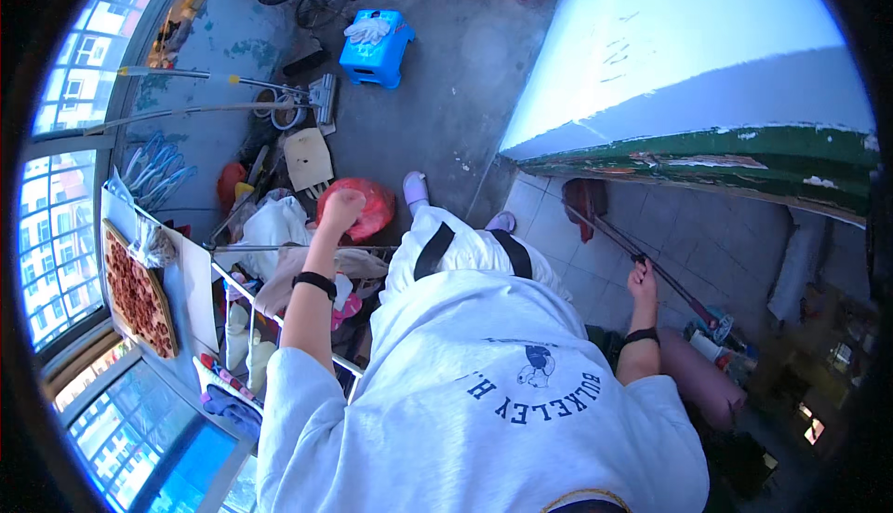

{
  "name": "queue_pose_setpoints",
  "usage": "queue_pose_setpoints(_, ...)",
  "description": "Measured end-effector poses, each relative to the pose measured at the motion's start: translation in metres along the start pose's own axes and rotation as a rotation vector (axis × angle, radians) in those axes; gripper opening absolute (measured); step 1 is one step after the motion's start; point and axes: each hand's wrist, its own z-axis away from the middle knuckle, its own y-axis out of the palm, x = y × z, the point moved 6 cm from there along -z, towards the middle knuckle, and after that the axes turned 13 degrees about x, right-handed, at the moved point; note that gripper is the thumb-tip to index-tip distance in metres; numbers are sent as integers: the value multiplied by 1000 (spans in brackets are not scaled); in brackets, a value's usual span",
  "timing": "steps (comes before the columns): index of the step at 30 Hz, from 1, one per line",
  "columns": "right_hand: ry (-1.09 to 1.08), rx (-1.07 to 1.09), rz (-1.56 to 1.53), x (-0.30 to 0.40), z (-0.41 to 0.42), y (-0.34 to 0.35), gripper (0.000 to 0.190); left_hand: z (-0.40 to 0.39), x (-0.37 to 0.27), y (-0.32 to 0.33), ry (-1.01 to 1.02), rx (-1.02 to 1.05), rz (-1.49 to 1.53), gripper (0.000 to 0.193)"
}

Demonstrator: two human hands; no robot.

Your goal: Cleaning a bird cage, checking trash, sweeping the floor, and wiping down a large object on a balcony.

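My left hand [342, 211] is closed in a fist at the top of a bulging red plastic bag [370, 214], left of my feet. The fingers hide the exact grip. On the right, my right hand [642, 281] is closed around the long thin dark handle [673, 291] of a floor tool. Its dark red head [587, 207] is low over the pale floor tiles, beyond the hand; whether it is a broom or a dustpan, I cannot tell. Both wrists wear dark bands.
A blue plastic stool [377, 52] with white gloves is ahead. Leaning to the left are a squeeze mop [322, 98] and a beige plastic chair-like piece [308, 158]. A white metal rack [254, 294] stands close by my left arm. A wall with peeling green paint [698, 157] juts in at right.
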Motion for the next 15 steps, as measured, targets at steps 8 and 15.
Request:
queue_pose_setpoints(8, 8, -108, 279, -57, 112, 39, 27, -54, -82, -47, -13, 43, 306, 26)
queue_pose_setpoints(15, 182, -118, 650, -103, 186, 135, 24, -60, -91, -34, -22, 142, 252, 26)
